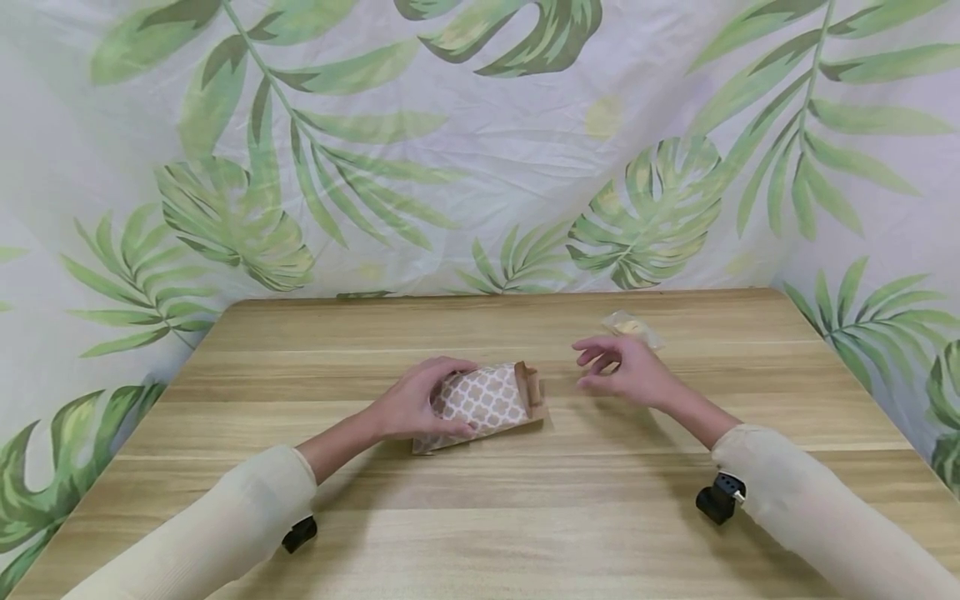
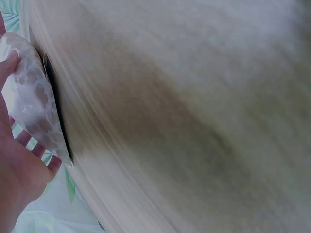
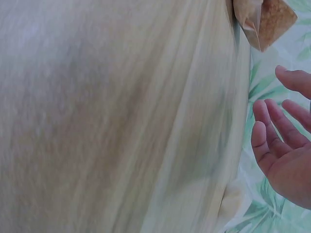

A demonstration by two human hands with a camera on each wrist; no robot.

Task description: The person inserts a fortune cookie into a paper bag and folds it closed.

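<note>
A brown paper bag [image 1: 483, 398] with a white lattice pattern lies on its side on the table, its opening toward the right. My left hand [image 1: 416, 400] grips its closed end, thumb on the near side and fingers over the far side. In the left wrist view the thumb presses the bag's patterned face [image 2: 36, 92]. Over the table to the right of the bag, my right hand [image 1: 626, 371] holds nothing, its fingers loosely bent. Just behind it lies a small clear plastic packet [image 1: 632, 327] with something pale yellow inside, partly hidden by the hand.
The wooden table [image 1: 480, 525] reaches back to a white cloth backdrop [image 1: 510, 183] printed with green leaves. Black wrist cameras [image 1: 720, 498] hang below both cream sleeves [image 1: 817, 500].
</note>
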